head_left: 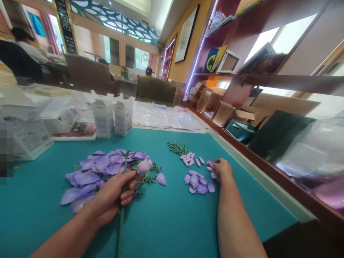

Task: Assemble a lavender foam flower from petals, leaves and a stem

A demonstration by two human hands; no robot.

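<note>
My left hand [118, 191] is closed round the green artificial flower stem [121, 225], which stands nearly upright with leaves at its top. At its fingertips is a pale pink-purple flower bud [144, 166]; whether it joins this stem I cannot tell. Behind the hand lies a heap of large purple petals [102, 163] mixed with green leafy pieces [151, 179]. One single petal [161, 179] rests to the right of it. My right hand [223, 170] has its fingers pinched at small purple petals [210, 165], their tips partly hidden. Beside it is a pile of rounded purple petals [199, 182].
Small green sticks [177, 147] and pink bud cores [187, 158] lie mid-mat on the teal mat [166, 229]. White boxes [123, 116] stand at the back left. A shelf [268, 80] with cartons and bags runs along the right. People sit at far tables.
</note>
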